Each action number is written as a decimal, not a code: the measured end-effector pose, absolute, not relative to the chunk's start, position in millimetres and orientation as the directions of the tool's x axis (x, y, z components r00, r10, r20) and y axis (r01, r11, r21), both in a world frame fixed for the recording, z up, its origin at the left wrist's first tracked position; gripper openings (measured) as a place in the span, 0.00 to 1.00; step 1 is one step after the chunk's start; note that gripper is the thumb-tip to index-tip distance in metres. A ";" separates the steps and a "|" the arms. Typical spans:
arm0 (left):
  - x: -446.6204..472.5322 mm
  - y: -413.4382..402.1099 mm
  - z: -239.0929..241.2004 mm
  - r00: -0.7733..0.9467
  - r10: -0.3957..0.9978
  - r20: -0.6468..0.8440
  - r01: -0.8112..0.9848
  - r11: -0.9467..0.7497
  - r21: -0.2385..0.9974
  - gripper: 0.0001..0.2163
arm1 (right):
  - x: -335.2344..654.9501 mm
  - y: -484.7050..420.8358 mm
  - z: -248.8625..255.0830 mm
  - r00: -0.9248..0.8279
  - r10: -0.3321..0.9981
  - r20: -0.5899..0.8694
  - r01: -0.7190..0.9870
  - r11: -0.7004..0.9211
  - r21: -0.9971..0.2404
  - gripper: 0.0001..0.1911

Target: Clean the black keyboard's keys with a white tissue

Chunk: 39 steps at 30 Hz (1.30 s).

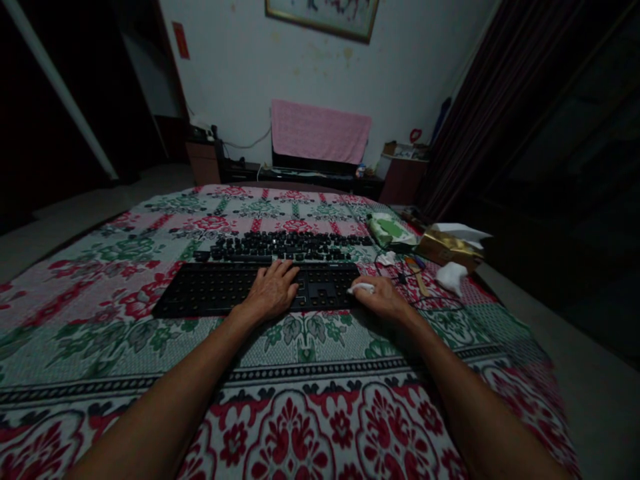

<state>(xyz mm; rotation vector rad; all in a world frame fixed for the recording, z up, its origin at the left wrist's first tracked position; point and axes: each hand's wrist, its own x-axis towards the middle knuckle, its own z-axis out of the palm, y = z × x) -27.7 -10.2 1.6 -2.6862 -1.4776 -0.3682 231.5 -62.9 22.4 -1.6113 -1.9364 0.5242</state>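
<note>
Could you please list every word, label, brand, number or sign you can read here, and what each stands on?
No text can be read with certainty.
Black keyboard: a pale mark near its top edge, too small.
Loose keycaps: too small and dark.
Green and white packet: too blurred.
Red strip on the wall: too blurred.

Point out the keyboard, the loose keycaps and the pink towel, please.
Keyboard (215, 288), head view: left part of its top.
Loose keycaps (291, 244), head view: middle of the spread.
Pink towel (321, 131), head view: middle of its front.
</note>
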 end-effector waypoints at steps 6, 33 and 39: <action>-27.1 -9.8 1.4 0.507 0.829 0.237 0.841 -0.536 0.073 0.20 | 229.3 -62.4 16.8 -0.277 0.923 0.267 0.764 0.380 -0.522 0.11; -28.5 -8.6 -2.1 0.518 0.819 0.246 0.838 -0.543 0.044 0.21 | 233.0 -66.7 28.8 -0.334 0.934 0.126 0.817 0.353 -0.455 0.11; -27.6 -8.2 -1.3 0.511 0.824 0.247 0.840 -0.539 0.058 0.20 | 231.0 -67.5 28.2 -0.302 0.934 0.190 0.794 0.357 -0.492 0.10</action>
